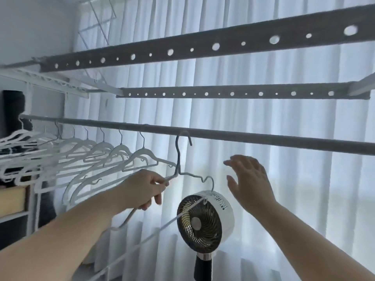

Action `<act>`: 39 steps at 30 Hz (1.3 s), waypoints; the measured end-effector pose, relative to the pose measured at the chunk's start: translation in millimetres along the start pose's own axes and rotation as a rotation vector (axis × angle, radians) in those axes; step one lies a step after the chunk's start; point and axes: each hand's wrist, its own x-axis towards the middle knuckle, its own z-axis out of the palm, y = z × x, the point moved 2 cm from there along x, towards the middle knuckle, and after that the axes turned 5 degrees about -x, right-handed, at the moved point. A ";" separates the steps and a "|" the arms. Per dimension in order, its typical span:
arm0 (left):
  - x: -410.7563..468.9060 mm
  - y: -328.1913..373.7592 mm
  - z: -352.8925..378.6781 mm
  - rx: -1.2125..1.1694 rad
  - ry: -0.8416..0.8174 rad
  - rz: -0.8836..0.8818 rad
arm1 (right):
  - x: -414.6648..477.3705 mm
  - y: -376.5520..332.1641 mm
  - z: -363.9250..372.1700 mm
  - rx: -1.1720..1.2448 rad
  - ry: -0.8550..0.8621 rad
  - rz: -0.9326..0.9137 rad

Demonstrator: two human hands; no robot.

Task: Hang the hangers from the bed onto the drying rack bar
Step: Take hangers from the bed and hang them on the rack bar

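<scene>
Gripping the hanger [178,157] with my left hand [145,189], I have those fingers [158,199] clamped round its thin left shoulder, just short of the neck. Up and right of them the hook curves over the bar [263,136]; I cannot tell whether it bears weight there. My left forearm reaches up from the lower left, wrist roughly straight.

My right hand [249,183] is raised with the palm turned toward the hanger, its fingers [241,161] apart and nearly straight, holding nothing. It is near the hanger's right shoulder but not touching it.

Below my right fingers stands a fan [203,220]. Dark lettering [218,201] runs along its white rim, too blurred to read. The hanger's right end and lower rod cross in front of its grille.

Left of my left fingers, a row of white hangers [121,151] hangs on the same bar. Well above both hands run two perforated rails [203,47], with a pale curtain [284,179] behind.
</scene>
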 end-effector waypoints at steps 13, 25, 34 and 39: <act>67.5 -13.2 -31.4 0.151 0.258 -0.100 | 92.2 18.4 33.4 -0.243 0.083 -0.138; 103.5 -17.7 -33.3 0.142 0.225 -0.084 | 97.9 17.9 52.4 -0.278 0.413 -0.195; 114.0 -30.8 -26.7 0.138 0.166 -0.105 | 97.2 21.0 52.9 -0.285 0.515 -0.237; 115.5 -33.9 -22.0 0.133 0.144 -0.100 | 98.0 23.6 57.7 -0.300 0.547 -0.237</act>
